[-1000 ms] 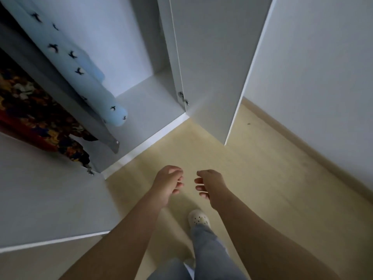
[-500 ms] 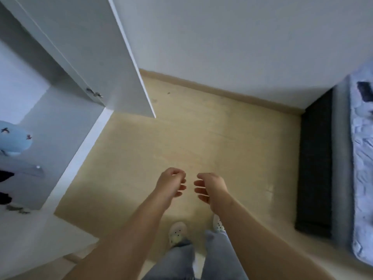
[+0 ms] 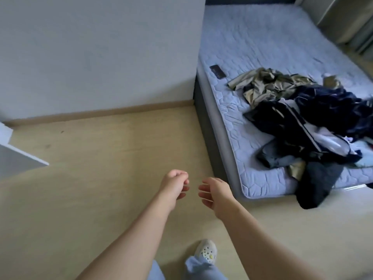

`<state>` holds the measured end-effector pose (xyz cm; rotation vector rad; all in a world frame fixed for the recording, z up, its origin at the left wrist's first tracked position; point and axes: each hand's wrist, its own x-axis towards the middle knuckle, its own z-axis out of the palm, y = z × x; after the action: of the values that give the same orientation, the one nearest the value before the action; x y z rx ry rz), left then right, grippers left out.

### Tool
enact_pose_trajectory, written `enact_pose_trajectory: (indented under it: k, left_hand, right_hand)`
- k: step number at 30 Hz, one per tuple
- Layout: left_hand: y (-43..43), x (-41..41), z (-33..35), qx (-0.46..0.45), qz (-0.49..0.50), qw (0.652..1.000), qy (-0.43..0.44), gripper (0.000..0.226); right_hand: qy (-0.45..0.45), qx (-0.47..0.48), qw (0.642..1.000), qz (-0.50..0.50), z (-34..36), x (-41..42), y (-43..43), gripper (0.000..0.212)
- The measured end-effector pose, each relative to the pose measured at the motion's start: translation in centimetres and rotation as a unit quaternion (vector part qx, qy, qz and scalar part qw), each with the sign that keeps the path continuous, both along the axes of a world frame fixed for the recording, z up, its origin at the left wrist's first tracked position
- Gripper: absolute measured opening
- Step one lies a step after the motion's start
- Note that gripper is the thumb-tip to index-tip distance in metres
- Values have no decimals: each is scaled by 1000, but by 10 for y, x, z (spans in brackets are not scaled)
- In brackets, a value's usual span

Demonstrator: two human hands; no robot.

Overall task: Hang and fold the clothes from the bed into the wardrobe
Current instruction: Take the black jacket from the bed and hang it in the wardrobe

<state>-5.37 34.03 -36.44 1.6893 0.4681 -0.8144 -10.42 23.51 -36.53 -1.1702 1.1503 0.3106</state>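
A pale wall and a light wood floor (image 3: 96, 158) fill the left and middle of the frame, with a white panel corner (image 3: 20, 158) poking in at the left edge; I take it for part of the wardrobe, though I cannot be sure. Low in the middle, my left hand (image 3: 173, 186) hangs over the floor with its fingers loosely curled and nothing in it. Just beside it, my right hand (image 3: 217, 193) is the same, fingers slack and empty, and the two are apart. To the right is the bed (image 3: 252, 37), a bare quilted mattress, and the clothes (image 3: 314, 122) lie in one tangled heap at the right of the frame, near the bed's lower edge. An olive piece (image 3: 268, 85) sits at the top of the heap, dark navy things lie in the middle, something like denim (image 3: 276, 156) is lower down, and a dark piece (image 3: 316, 186) droops over the mattress edge toward the floor. All of it looks soft, limp and light, so nothing should break or slip. The trouble I expect is tangling: pulling one sleeve may drag the rest along. I would take the drooping dark piece first, since it lies nearest me. I would pinch it where it bunches at the mattress edge, lift it free, then find the shoulders or waistband before hanging or folding.
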Motion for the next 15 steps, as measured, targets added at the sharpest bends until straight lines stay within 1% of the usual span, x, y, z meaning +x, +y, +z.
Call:
enact_pose_trajectory:
  k: [2,7,12,15]
  left_hand:
    - [-46,-7,1,-9,-23,1000,5,17]
    - [-137,-13,3,7,-102,995,6,18]
    - [-214,7,-6,14,-165,986,14,19]
    - [-264,32,-13,10,-212,977,15,18]
  right_hand:
    - [1,4,999,-38,0,-13,-41,11]
    - [0,28,991,-129,-6,-35,-123,12]
    - [-2,56,976,-212,-15,-33,-186,13]
    - [-8,56,965,-256,-19,-15,-233,13]
